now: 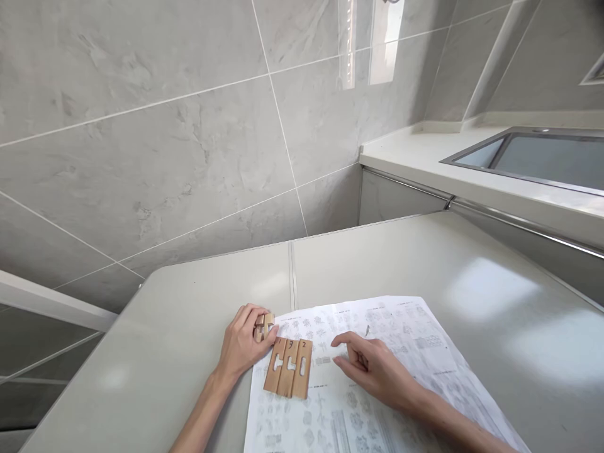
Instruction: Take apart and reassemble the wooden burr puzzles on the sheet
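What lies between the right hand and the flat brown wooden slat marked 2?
The head view shows only white printed paper between right hand and slat.

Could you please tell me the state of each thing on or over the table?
Left hand: closed around the small wooden assembly.
Small wooden assembly: gripped, partly hidden.
Right hand: fingers bent, thumb and forefinger apart.
Three numbered wooden pieces: lying side by side, slots showing.
Paper sheet: spread out, printed side up.

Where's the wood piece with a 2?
Low in the head view's middle, the wooden piece marked 2 lies on the printed sheet, rightmost of three in a row, between the left hand and right hand.
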Demonstrator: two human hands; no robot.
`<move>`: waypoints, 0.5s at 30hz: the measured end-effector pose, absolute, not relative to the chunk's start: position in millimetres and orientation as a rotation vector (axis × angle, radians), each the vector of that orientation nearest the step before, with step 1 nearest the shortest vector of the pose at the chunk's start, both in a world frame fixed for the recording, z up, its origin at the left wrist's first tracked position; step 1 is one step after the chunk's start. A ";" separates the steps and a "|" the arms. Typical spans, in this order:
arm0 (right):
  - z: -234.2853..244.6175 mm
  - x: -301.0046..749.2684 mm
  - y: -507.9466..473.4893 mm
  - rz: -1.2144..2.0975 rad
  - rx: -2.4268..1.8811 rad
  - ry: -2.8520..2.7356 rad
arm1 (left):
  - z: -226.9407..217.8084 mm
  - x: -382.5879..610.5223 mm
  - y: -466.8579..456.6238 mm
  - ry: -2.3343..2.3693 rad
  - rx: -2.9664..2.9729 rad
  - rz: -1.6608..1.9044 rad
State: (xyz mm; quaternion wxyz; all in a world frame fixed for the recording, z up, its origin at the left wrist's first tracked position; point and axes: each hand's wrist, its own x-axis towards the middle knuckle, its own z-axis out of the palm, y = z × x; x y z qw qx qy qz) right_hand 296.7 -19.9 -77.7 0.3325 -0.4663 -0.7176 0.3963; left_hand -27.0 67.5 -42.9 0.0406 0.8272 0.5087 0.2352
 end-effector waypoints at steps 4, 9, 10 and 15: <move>-79.0 296.8 -20.0 1.041 -1.225 -1.873 | -42.9 -28.3 69.3 1.593 2.564 0.745; -79.8 297.8 -21.0 1.071 -1.231 -1.875 | -42.8 -28.6 67.9 1.608 2.600 0.756; -79.6 297.9 -21.3 1.075 -1.231 -1.877 | -43.1 -28.8 67.5 1.622 2.602 0.773; -79.2 297.1 -22.4 1.084 -1.228 -1.878 | -40.2 -26.6 61.4 1.647 2.621 0.908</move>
